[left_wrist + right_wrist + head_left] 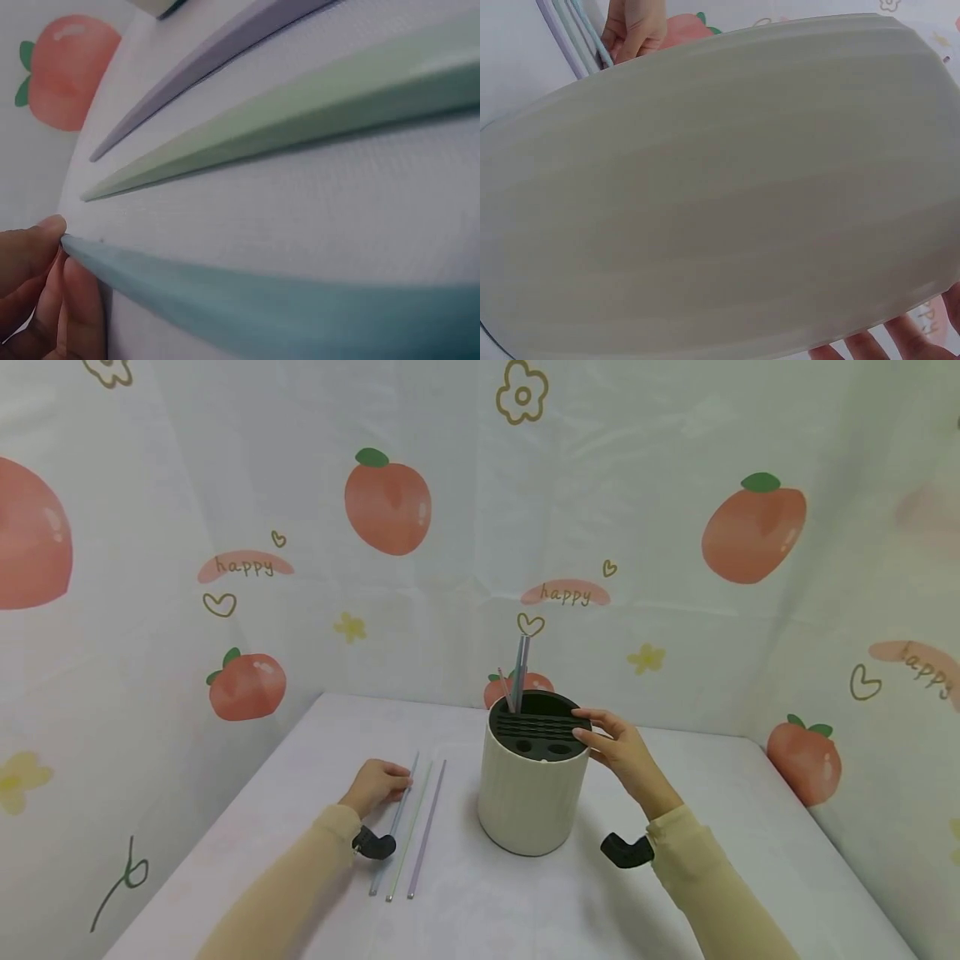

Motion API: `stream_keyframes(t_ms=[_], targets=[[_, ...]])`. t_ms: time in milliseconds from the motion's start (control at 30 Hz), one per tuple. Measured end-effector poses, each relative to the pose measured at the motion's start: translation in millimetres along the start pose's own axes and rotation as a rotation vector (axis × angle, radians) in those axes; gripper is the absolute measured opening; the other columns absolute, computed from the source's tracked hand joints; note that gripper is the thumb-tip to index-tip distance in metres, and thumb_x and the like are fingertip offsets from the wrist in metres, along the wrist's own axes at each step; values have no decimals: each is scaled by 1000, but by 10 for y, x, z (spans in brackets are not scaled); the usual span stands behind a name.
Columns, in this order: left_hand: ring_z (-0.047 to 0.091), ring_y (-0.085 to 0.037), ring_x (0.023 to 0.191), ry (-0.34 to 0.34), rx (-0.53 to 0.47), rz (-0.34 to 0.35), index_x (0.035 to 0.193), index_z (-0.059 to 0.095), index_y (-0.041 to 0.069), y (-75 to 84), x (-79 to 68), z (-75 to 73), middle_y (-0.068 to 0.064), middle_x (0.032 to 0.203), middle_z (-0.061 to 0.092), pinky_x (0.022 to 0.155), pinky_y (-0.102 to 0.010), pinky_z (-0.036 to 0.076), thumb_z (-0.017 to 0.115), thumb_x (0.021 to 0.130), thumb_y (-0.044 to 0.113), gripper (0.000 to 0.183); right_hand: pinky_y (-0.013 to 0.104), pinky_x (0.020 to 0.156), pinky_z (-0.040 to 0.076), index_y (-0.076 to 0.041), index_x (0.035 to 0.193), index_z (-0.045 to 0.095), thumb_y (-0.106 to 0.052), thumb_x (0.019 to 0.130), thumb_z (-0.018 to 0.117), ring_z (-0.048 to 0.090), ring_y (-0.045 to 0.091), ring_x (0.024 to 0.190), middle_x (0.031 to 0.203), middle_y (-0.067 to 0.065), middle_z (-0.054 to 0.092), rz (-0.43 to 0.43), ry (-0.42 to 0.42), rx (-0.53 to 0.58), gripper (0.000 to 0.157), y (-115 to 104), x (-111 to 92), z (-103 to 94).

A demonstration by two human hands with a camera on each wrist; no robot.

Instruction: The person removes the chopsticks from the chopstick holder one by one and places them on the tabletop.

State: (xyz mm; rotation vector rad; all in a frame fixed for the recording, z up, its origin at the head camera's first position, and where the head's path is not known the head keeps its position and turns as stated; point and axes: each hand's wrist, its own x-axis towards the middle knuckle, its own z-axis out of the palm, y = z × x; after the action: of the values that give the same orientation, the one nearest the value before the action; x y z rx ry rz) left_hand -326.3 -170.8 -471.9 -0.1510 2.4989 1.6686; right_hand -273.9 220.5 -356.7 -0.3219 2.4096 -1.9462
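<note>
Three tapered chopsticks lie side by side on the white table: one blue (396, 822), one green (410, 835) and one purple (428, 827). My left hand (377, 783) pinches the thin far end of the blue one between thumb and fingers; its tip shows in the left wrist view (82, 244). Right of them stands a cream ribbed utensil holder (531, 802), upright, with a black slotted top (536, 727). My right hand (626, 756) holds the holder's right rim, fingertips over the edge. Its wall fills most of the right wrist view.
Several chopsticks (521, 672) stand in the back compartment of the holder, leaning a little. Behind and beside the table (660, 893) hang white cloth walls (637, 435) printed with peaches and flowers.
</note>
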Motion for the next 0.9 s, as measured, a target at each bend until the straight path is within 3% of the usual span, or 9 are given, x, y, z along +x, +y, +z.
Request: stream_keyframes(t_ms=[400, 900], targets=[[64, -13, 68, 13, 120, 8, 96, 68, -5, 90, -38, 67, -13, 88, 68, 65, -23, 58, 75, 79, -1, 19, 49, 110, 38, -6, 139, 47, -29, 94, 64, 57, 2, 107, 143, 14, 42, 0, 4, 6, 54, -8, 7, -14], [62, -11, 63, 18, 99, -7, 97, 69, -5, 103, -37, 26, -9, 79, 68, 60, -21, 55, 75, 80, 2, 19, 38, 106, 45, -6, 139, 47, -30, 94, 64, 56, 2, 109, 144, 13, 41, 3, -1, -11, 54, -10, -5, 0]])
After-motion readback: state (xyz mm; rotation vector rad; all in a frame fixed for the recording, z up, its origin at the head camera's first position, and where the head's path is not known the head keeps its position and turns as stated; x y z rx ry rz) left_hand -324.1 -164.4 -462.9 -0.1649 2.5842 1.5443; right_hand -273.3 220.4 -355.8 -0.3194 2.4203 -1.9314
